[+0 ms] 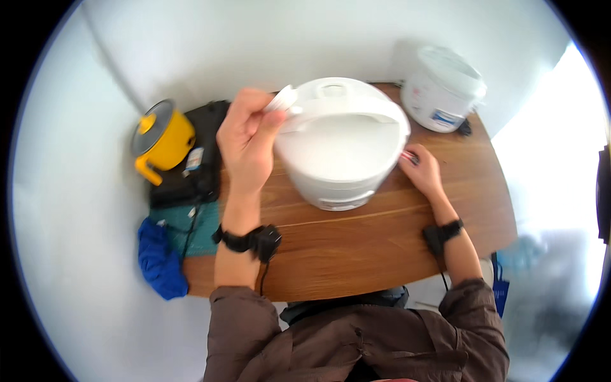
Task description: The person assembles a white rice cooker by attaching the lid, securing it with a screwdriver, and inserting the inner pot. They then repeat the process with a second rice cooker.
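Note:
A large white rice cooker [340,149], its lid down, stands in the middle of the wooden table. Raised at the cooker's upper left, my left hand [248,137] pinches a small white plastic piece [284,99] between thumb and fingers. That piece is right by the left end of the cooker's carrying handle [337,118]; whether the two are joined I cannot tell. Low at the cooker's right side, my right hand [421,170] is closed around a slim red and dark object [410,156]. Most of that object is hidden by my fingers and the cooker.
A second, smaller white cooker [442,89] stands at the back right. On the left, a yellow pot [167,137] with a grey lid rests by a black case [207,149]. A green mat [197,232] and blue cloth [159,261] lie at the left table edge [286,296].

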`<state>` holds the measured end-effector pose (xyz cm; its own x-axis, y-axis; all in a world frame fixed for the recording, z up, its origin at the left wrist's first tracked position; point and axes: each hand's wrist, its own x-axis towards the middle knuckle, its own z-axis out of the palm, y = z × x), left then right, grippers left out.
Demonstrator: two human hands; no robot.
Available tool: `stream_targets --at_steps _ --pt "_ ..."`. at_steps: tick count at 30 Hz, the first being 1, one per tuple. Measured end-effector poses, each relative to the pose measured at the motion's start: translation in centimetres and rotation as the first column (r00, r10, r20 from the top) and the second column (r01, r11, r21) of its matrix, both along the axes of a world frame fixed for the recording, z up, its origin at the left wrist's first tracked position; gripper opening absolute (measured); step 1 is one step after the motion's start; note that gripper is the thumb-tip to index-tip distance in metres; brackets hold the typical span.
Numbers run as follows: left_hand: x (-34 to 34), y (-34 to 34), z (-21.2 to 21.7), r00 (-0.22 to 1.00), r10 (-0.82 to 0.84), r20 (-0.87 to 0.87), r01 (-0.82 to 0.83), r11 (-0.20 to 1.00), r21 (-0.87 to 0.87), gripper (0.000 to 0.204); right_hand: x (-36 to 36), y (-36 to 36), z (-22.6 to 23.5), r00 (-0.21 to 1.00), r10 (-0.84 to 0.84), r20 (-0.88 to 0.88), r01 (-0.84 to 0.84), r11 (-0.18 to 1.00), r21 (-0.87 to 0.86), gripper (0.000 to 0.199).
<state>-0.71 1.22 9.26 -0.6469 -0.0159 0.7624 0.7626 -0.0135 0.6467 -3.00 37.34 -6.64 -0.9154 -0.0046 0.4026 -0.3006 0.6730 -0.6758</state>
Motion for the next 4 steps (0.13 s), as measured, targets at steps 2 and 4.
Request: stream_targets --at_steps 2,4 --pt "1.4 1.1 0.4 0.956 0.186 -0.229 -0.252 0.917 -0.310 0.012 -0.1 -0.1 0.0 1.000 0.020 0.017 -0.021 0.999 0.030 0.029" --pt "1.9 3.7 0.8 0.937 0.154 -0.313 -0.269 0.890 -0.369 0.011 0.2 -0.1 0.5 0.999 0.033 0.032 -0.035 0.996 0.086 0.029"
